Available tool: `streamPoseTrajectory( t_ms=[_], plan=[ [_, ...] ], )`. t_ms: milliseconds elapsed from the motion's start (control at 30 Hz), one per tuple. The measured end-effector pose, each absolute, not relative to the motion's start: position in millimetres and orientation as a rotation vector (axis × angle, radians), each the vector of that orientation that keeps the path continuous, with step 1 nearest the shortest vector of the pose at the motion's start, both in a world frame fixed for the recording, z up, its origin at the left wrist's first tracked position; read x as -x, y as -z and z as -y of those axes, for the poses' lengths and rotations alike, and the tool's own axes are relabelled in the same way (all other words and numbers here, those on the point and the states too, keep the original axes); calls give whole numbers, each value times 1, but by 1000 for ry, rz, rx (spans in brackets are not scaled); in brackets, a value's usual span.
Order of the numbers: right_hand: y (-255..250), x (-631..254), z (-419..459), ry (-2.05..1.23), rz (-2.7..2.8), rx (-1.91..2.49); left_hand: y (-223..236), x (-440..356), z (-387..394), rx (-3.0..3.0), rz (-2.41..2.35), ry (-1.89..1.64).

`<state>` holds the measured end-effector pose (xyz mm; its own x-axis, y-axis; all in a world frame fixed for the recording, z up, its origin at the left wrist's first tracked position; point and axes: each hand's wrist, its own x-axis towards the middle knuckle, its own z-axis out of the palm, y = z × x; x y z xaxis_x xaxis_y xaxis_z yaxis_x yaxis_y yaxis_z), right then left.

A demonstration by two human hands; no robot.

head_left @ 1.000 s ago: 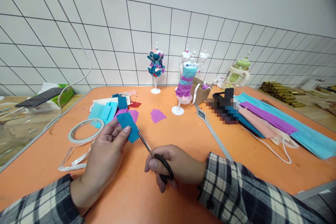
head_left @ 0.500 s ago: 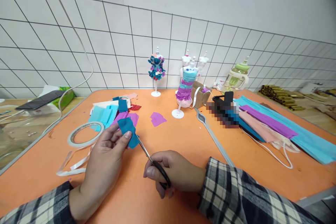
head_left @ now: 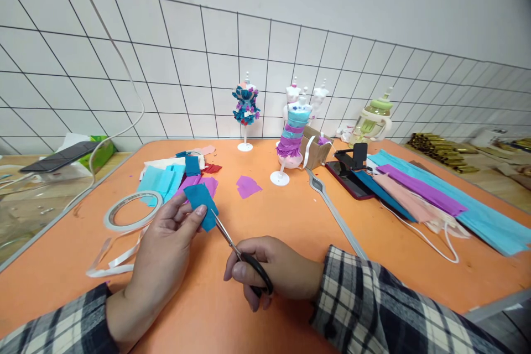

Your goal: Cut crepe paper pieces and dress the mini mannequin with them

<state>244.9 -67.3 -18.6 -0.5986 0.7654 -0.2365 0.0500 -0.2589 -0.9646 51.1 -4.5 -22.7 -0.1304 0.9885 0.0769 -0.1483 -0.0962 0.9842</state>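
Observation:
My left hand [head_left: 172, 232] pinches a small piece of dark teal crepe paper [head_left: 201, 203] between thumb and fingers, above the orange table. My right hand [head_left: 257, 268] is closed round the black handles of a pair of scissors [head_left: 227, 237]. The scissor tips point up and left and meet the right edge of the teal piece. Beyond the left hand lie purple scraps [head_left: 248, 187], a folded light blue piece [head_left: 161, 181] and a roll of white double-sided tape [head_left: 108, 220], with loose strips of tape backing near it.
Small dress-form figures stand at the back, one in teal ruffles [head_left: 246, 105], another wrapped in blue and purple [head_left: 291, 138]. Right of them are a brown box [head_left: 316, 149], a green-lidded bottle [head_left: 372, 120], a phone [head_left: 352, 181], a grey strap [head_left: 338, 218] and folded coloured sheets [head_left: 423, 191].
The scissor tips have shifted slightly and now overlap the teal piece's right edge; a small flap seen there earlier no longer shows. Both hands keep their grips. The whole view has moved slightly.

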Motion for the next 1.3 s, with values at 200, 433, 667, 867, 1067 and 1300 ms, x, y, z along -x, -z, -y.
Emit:
streamPoseTrajectory(
  t_ms=[200, 433, 667, 867, 1067, 1300],
  plan=[
    [15, -245, 66, -1906, 1490, 981, 27, -47, -3, -1003, -1051, -1415],
    [14, -244, 68, -1911, 1455, 1008, 24, -52, 2, -949, -1057, -1427],
    [15, -245, 67, -1933, 1467, 1003, 17, -54, 4, -895, -1038, -1430],
    [16, -245, 67, -1927, 1448, 1005, 18, -55, 6, -895, -1033, -1430],
    [15, -244, 66, -1901, 1464, 1003, 14, -54, 7, -862, -871, -1370],
    [17, -244, 65, -1851, 1446, 1032, 10, -55, 10, -929, -835, -1298]
  ],
)
